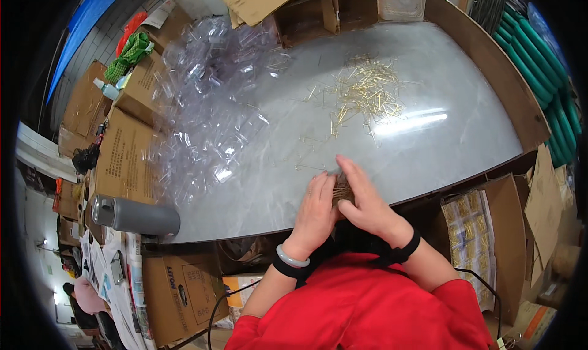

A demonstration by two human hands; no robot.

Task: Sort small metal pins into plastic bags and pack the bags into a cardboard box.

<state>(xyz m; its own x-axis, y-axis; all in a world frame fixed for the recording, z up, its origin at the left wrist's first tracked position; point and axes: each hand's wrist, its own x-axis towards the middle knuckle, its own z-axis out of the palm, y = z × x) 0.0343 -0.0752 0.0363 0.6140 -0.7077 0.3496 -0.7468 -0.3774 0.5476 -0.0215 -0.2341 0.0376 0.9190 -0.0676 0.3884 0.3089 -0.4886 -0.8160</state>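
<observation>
At the near edge of the grey table (278,191), my hands face each other around a small, dense bundle of thin brownish metal wires (343,191). My left hand (316,208) lies along the bundle's left side, its fingers close together. My right hand (370,204) takes the other side, with the thumb across the near end and the fingers stretched forward. The palms hide the bundle's lower part. Just beyond my fingertips lie a few loose gold wire pieces with bent ends. Farther back is a loose pile of gold wire hooks (369,90).
Clear plastic pieces (208,99) heap over the table's left side. A grey bottle (138,216) lies at the left front corner. Cardboard walls (490,62) rim the right and back. Below the right edge, a carton holds bundled gold wires (470,237). Another person (89,298) is far left.
</observation>
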